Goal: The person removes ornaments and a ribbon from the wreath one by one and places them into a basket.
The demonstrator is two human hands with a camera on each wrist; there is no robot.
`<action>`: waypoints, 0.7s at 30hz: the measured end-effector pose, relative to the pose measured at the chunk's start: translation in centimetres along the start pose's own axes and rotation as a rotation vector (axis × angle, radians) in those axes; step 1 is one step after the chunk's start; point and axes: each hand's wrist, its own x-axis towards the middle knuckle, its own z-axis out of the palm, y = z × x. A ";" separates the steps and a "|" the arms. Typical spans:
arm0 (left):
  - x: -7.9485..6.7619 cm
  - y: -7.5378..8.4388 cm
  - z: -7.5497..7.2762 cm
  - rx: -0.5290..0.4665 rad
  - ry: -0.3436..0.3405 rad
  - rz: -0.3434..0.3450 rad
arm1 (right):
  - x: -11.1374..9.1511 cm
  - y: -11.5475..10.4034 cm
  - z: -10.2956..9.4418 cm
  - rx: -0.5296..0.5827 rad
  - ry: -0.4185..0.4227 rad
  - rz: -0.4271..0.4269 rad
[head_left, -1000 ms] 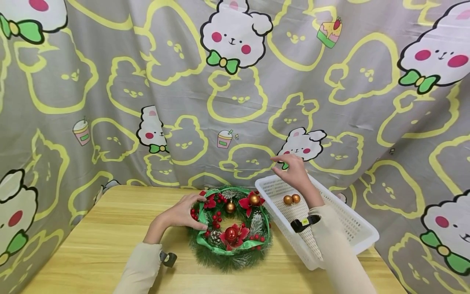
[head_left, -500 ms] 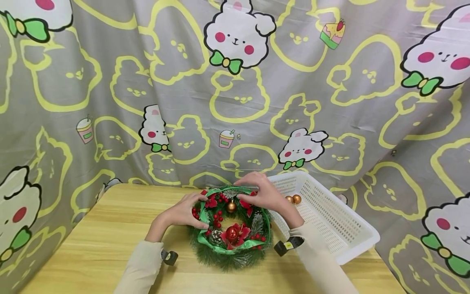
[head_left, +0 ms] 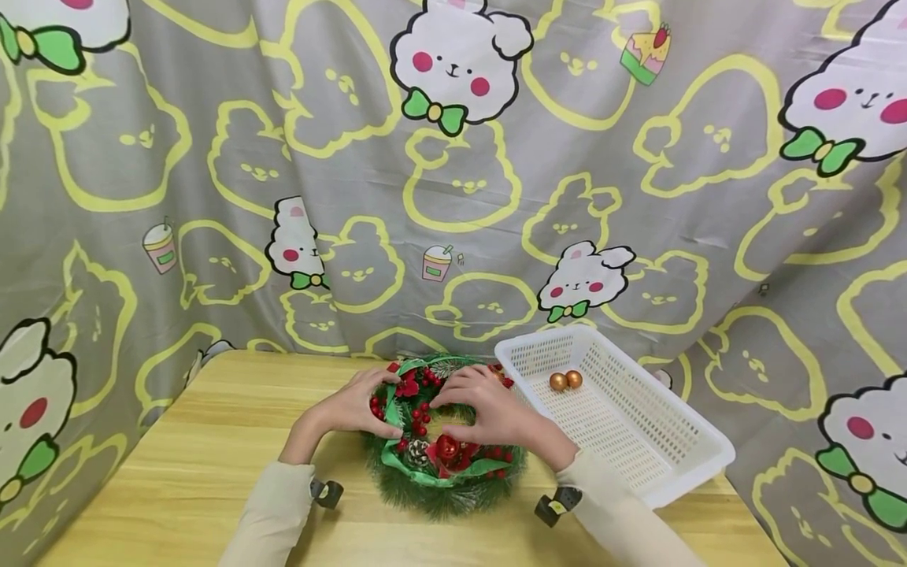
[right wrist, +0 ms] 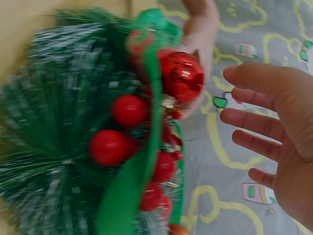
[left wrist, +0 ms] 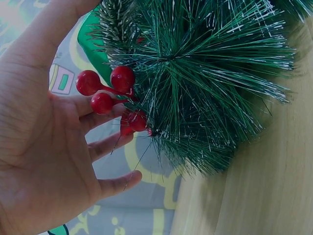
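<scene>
Spreading my empty fingers (head_left: pixel 368 380) about the decorated, bristly green wreath (head_left: pixel 446 501); two glossy copper-coloured balls (head_left: pixel 558 382), two o'clock, seemingly remain unplaced.

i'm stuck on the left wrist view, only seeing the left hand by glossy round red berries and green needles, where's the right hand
Observer: In the head view, the right hand is over the right side of the round green needle wreath.
Operator: is it gripping anything there
Observer: No, in the right wrist view its fingers are spread, with a gap between them and the shiny red ball.
Operator: any ornaments lying off the wreath
Observer: Yes, the head view shows two small copper-gold balls in the white perforated plastic basket.
</scene>
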 end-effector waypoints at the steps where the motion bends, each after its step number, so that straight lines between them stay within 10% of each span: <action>1: 0.0 0.0 0.0 0.001 0.002 -0.001 | -0.1 -0.1 0.2 -0.003 -0.024 -0.005; 21: 0.1 -0.1 -0.1 0.008 0.001 0.007 | -1.0 -0.8 1.8 0.007 -0.176 -0.001</action>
